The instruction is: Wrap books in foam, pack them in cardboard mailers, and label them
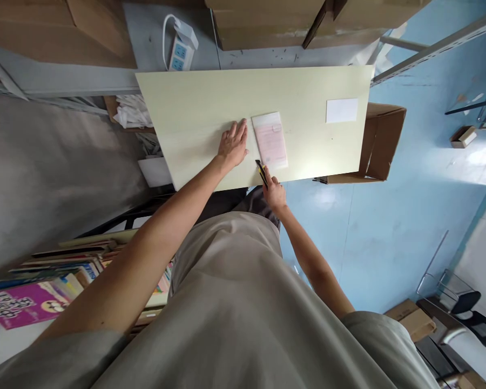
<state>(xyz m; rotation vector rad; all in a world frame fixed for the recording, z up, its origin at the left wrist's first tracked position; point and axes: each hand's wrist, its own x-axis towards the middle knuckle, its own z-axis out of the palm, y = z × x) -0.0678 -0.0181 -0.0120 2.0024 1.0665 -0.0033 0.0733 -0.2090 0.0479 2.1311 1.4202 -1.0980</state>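
My right hand [274, 193] is wrapped round a black and yellow utility knife [262, 172] at the board's near edge. The knife's tip points away from me, just beside the lower left corner of a pink printed sheet in a clear sleeve [270, 141]. To the left of that sleeve, my left hand [234, 145] lies flat with its fingers stretched out on the pale yellow board [194, 119]. It seems to hold nothing. A blank white card [342, 111] rests on the board's right part.
Behind the board stand a white power strip [181, 53] and cardboard boxes [263, 24]. An open carton [383, 143] sits below its right end. Books [28, 302] are stacked at my left, and a metal shelf post [437, 51] rises at the right.
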